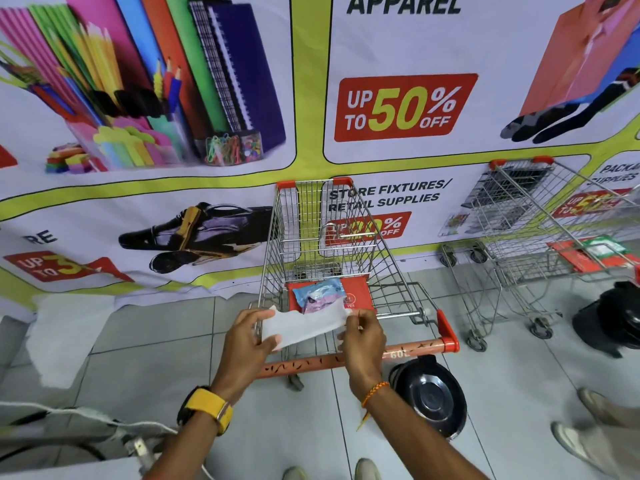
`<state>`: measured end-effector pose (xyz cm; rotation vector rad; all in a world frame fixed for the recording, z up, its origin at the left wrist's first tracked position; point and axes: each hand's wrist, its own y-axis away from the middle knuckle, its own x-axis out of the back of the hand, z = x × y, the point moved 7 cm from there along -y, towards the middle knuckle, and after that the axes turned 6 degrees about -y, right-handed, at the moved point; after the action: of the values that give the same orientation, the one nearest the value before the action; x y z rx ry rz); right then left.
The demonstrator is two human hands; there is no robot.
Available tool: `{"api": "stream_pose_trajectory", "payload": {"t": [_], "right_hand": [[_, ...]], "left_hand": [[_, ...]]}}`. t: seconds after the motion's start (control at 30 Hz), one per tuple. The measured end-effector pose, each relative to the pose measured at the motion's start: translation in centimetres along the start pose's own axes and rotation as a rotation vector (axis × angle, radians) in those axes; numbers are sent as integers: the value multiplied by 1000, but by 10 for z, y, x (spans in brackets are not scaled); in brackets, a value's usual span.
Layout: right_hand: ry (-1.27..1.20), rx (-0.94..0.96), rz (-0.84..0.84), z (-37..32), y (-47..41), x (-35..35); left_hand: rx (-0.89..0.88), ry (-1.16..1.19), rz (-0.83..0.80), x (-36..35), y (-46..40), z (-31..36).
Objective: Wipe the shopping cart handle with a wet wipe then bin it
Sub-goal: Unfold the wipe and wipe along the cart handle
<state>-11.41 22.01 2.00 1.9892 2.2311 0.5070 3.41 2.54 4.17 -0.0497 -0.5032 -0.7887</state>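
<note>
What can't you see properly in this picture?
- Cart handle, head view: its middle is hidden behind both hands.
- Wipe packet: the stretched wet wipe covers its near edge; the print is too blurred to read.
- Black bin: only the lid shows.

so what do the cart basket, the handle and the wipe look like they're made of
Cart basket: bare shiny metal wire, going by the thin silver grid. Handle: probably orange plastic over a bar, matte and scuffed with dark marks. Wipe: thin white nonwoven sheet, limp, slightly translucent.
</note>
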Motion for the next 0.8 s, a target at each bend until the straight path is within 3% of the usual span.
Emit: {"api": "stream_pose_trajectory", "payload": {"t": [0.13, 0.37, 0.67, 0.8], "right_hand": [[-180, -77, 53, 25, 18, 17], [-115, -57, 109, 57, 37, 43], [-39, -125, 110, 81, 48, 54], [171, 72, 200, 66, 58, 62]], "left_hand": [[30, -4, -6, -8, 12, -19], [177, 31, -70, -26, 35, -55], [74, -198, -80, -32, 45, -65], [47, -228, -79, -31, 43, -66]]}}
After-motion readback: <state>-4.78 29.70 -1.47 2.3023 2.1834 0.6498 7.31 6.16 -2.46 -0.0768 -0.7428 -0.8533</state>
